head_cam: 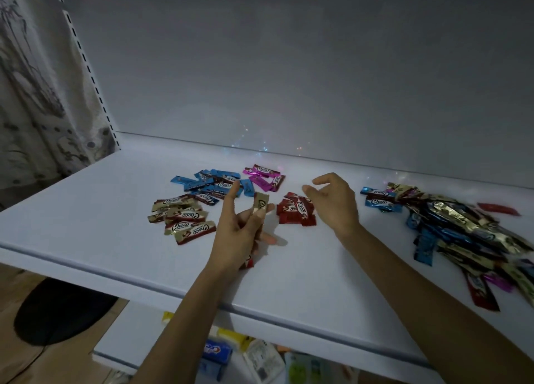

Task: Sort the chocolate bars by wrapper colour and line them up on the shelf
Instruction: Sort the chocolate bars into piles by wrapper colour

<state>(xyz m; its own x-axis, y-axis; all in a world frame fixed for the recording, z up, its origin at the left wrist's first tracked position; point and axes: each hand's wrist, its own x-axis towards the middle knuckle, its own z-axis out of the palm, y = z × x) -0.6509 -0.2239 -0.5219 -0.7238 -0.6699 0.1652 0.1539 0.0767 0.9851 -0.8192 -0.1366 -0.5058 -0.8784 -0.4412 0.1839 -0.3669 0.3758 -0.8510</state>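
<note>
Gold bar in left hand (upright)

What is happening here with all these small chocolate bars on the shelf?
A person is sorting chocolate bars by colour on a white shelf. The left hand pinches a gold bar above the shelf, and the right hand hovers open beside the red pile. A blue pile, a pink pile and a gold pile lie loose, not yet lined up. A mixed heap lies at the right.
</note>
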